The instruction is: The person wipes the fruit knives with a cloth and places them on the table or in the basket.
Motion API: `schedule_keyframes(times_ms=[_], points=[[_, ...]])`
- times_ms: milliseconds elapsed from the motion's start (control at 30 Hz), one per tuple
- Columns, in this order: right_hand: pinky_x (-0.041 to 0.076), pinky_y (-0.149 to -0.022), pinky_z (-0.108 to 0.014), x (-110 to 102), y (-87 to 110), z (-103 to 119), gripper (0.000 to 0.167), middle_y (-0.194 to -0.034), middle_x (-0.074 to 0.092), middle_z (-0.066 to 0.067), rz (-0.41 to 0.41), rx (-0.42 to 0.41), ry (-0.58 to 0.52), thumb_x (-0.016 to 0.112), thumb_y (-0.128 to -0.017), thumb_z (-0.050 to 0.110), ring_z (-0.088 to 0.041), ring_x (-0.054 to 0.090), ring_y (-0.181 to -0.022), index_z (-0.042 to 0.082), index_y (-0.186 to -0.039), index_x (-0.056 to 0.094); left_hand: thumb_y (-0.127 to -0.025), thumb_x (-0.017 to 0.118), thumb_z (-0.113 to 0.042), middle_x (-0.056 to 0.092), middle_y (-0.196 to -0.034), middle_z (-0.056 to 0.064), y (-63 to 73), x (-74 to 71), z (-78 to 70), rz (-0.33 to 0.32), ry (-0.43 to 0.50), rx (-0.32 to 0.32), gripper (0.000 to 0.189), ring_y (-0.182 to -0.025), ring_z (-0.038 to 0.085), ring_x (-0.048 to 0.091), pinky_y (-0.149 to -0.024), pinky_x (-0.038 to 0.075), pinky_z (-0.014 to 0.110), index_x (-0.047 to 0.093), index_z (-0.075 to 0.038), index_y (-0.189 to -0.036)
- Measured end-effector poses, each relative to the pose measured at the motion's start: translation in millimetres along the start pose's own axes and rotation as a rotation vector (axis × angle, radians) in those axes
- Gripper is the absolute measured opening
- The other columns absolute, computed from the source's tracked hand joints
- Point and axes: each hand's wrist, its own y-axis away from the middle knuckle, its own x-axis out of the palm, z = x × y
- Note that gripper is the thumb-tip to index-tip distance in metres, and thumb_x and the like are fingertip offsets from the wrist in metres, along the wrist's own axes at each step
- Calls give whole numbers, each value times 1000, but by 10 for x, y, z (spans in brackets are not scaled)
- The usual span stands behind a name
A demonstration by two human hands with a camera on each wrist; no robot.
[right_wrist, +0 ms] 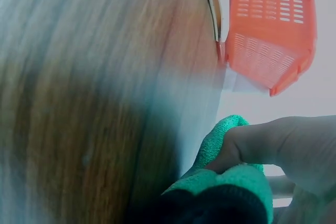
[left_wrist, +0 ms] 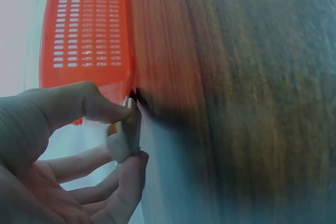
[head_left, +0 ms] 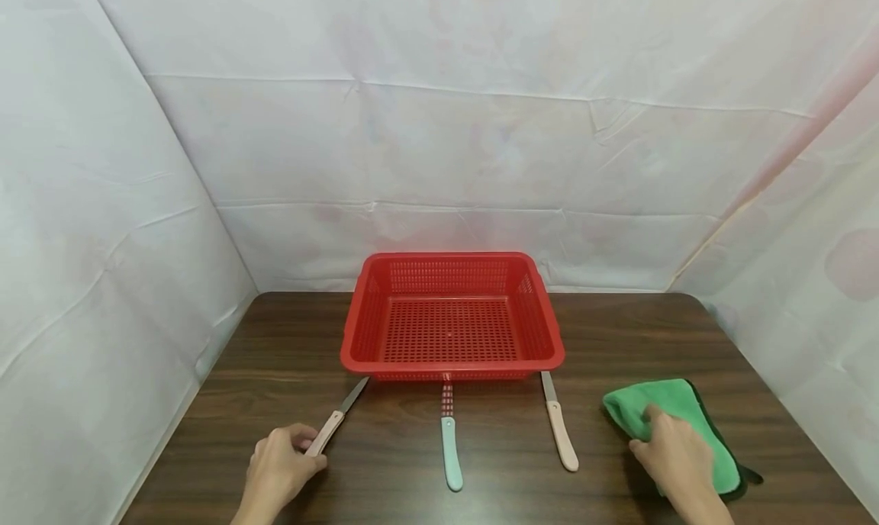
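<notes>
My left hand (head_left: 278, 464) pinches the pale handle of a knife (head_left: 328, 431) between thumb and fingers. Its blade points away to the right, toward the basket's front left corner. Seen nearly end-on in the left wrist view, the handle (left_wrist: 125, 137) lies between thumb and fingertips. On the right of the table, my right hand (head_left: 676, 460) grips a folded green cloth (head_left: 662, 399) with a dark edge. The right wrist view has the cloth (right_wrist: 212, 145) bunched under the thumb.
A red plastic basket (head_left: 452, 366) stands at the back of the brown wooden table (head_left: 275, 342). Before it lie a mint-handled knife (head_left: 450, 452), its blade showing a red check, and a beige-handled knife (head_left: 561, 433). White cloth walls (head_left: 467, 151) rise behind and at both sides.
</notes>
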Motion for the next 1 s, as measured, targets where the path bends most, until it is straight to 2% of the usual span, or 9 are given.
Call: schedule_keyframes(times_ms=[167,300,433,567,667,900,1000], points=[[45,-42,-35,-70,23,-19,53,-92,64,-27,-21,-1,-5,75,-76,19,-18,52,-53,-9,-116,55,-63,78,-9,70,-86,7,4,-12,24,-59,62,7,36,-69,17,59,-59,52,36,70,0,-97],[44,-41,-35,-108,51,-28,53,-85,64,-25,-50,-4,-6,74,-76,19,-19,51,-51,-10,-116,55,-68,78,-9,70,-87,7,29,-40,38,-114,124,2,32,-72,21,64,-64,56,40,71,-2,-98],[45,-42,-37,-115,66,-39,53,-82,64,-24,-78,-13,-3,76,-74,20,-21,53,-53,-10,-113,57,-69,78,-10,72,-87,8,65,-71,53,-154,175,-27,30,-85,29,66,-71,56,45,72,-7,-98],[47,-43,-41,-107,74,-51,52,-87,64,-27,-93,-16,11,78,-73,21,-24,57,-57,-9,-110,59,-69,80,-9,71,-93,15,82,-115,71,-138,195,-43,33,-98,41,59,-76,52,53,72,-6,-101],[48,-44,-42,-105,79,-56,51,-88,64,-27,-91,-14,18,78,-72,22,-25,58,-57,-9,-109,60,-69,81,-9,70,-96,17,79,-153,92,-110,207,-53,34,-101,43,58,-79,49,58,72,-5,-101],[49,-46,-44,-109,96,-66,50,-85,65,-26,-102,-21,13,78,-72,21,-27,59,-59,-10,-107,61,-66,83,-9,72,-87,11,57,-177,143,-66,271,-81,34,-85,27,68,-82,50,54,73,-6,-98],[49,-46,-46,-130,96,-63,52,-85,65,-26,-80,1,2,77,-73,23,-30,59,-60,-9,-109,60,-65,85,-11,72,-88,11,52,-160,153,-51,336,-97,35,-83,22,69,-80,55,42,73,-6,-97]])
